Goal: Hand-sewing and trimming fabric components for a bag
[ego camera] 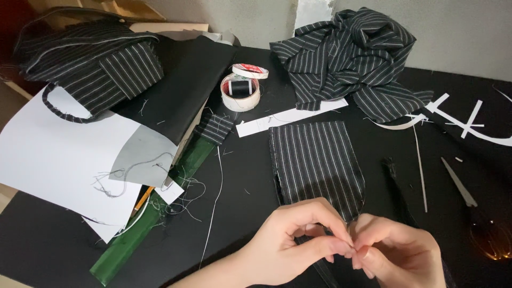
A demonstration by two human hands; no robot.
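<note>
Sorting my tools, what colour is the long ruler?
Dark green ruler, clearest in the head view.

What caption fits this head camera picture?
Both hands, left hand and right hand, pinch the striped fabric piece on a black table.

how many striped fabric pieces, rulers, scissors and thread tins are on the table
striped fabric pieces: 4 (flat panel at the hands, crumpled heap, folded stack, small scrap)
green ruler: 1
scissors: 1
round thread tin: 1
total: 7

cloth piece (318, 160): black, thin white stripes
ruler (154, 210): dark green
paper sheet (58, 152): white
thread spool (239, 87): black
table (48, 240): black
pencil (143, 197): yellow
</note>
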